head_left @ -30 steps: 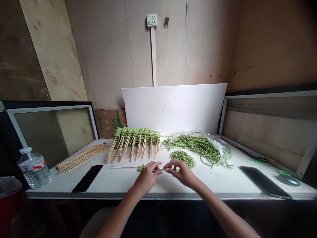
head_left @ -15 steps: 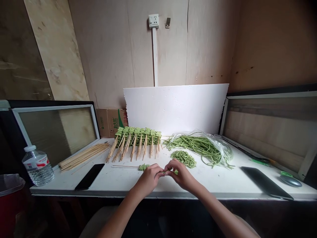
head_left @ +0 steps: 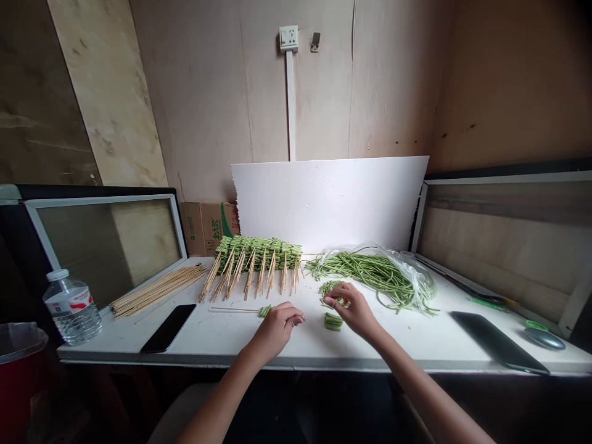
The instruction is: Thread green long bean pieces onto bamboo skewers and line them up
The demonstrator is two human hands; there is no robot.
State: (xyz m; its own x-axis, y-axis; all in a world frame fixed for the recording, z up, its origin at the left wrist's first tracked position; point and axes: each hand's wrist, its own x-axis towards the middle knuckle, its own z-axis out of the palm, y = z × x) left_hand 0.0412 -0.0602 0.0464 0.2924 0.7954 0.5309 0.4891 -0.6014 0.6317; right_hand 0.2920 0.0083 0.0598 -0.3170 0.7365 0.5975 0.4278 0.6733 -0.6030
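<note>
My left hand (head_left: 279, 325) is closed round the loaded end of a bamboo skewer (head_left: 235, 309), whose bare shaft points left just over the table. Cut green bean pieces (head_left: 265, 311) are threaded on it and partly hidden by my fingers. My right hand (head_left: 352, 306) hangs over a pile of loose cut beans (head_left: 327, 287), thumb and fingers curved and apart. Below it lies a small neat bundle of bean pieces (head_left: 333, 321).
Finished bean skewers (head_left: 259, 250) are stacked at the back, beside bare bamboo skewers (head_left: 157, 291). Long beans (head_left: 379, 274) spill from a plastic bag. A black phone (head_left: 169, 328), a water bottle (head_left: 73, 308), a dark flat device (head_left: 497, 342) and a mouse (head_left: 544, 338) flank the workspace.
My hands were together at the skewer's tip; now my right hand has moved away, up and right to the loose bean pile. My left hand stays with the skewer.
</note>
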